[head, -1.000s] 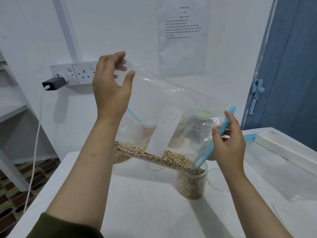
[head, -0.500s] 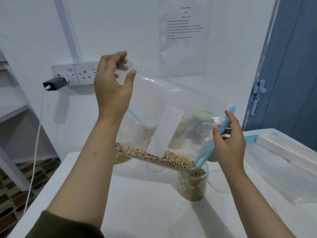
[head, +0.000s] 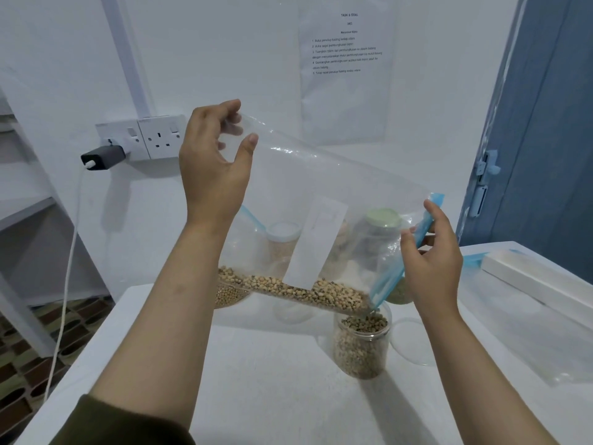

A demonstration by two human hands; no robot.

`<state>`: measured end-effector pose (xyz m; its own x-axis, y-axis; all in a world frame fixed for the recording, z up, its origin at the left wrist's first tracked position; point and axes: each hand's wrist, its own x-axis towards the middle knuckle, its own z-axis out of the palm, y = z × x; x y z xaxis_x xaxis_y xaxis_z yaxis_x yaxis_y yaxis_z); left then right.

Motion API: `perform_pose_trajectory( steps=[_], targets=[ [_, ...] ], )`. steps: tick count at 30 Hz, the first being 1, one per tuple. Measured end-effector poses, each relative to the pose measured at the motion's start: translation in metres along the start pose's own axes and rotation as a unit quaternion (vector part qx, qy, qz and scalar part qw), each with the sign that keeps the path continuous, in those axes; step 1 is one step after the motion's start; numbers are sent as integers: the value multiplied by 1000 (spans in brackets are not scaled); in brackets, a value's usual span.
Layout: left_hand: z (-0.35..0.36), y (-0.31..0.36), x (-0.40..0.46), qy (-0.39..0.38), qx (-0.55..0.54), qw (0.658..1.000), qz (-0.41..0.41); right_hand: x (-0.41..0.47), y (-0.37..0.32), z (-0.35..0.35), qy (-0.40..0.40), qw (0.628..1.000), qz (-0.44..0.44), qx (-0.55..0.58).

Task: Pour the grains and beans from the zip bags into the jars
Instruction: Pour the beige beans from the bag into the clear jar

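- Mid-pour: zip bag [head: 321, 200] held tilted, sealed bottom corner high, blue zip mouth low over the open jar [head: 362, 342].
- Left hand [head: 213, 162] up at the raised corner, thumb and fingers pinching the clear film.
- Right hand [head: 431, 261] down at the blue zip strip, fingers pinching it beside the mouth.
- Beans [head: 298, 289] banked along the bag's lower edge, sliding toward the mouth; jar looks nearly full, level close under the rim.
- Next call, as a judgement: lift the left corner gently and keep the mouth centred; ease off before the jar tops out, or spill on the desk [head: 256, 396].
- Room check: bare desk in front of the jar; desk edge well left; lidded jars [head: 284, 239] crowded just behind; white box [head: 539, 281] and flat empty bag [head: 519, 342] to the right.
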<state>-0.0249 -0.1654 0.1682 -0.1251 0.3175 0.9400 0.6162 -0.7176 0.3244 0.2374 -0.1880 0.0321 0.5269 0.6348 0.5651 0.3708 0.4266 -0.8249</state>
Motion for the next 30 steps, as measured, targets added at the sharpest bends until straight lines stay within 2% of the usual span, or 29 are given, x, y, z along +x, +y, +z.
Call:
perform_pose_trajectory(
  steps=[16,26,30],
  targets=[
    [0,1,4,-2,1,1000,1,-12,3,-2,-6,1000,3,15],
    [2,1,1,-6,-2,1000,-1,-16,3,-5,-16,996,-35,-77],
    [4,2,1,-8,-3,1000,-1,-15,3,-4,-16,996,-35,-77]
  ],
)
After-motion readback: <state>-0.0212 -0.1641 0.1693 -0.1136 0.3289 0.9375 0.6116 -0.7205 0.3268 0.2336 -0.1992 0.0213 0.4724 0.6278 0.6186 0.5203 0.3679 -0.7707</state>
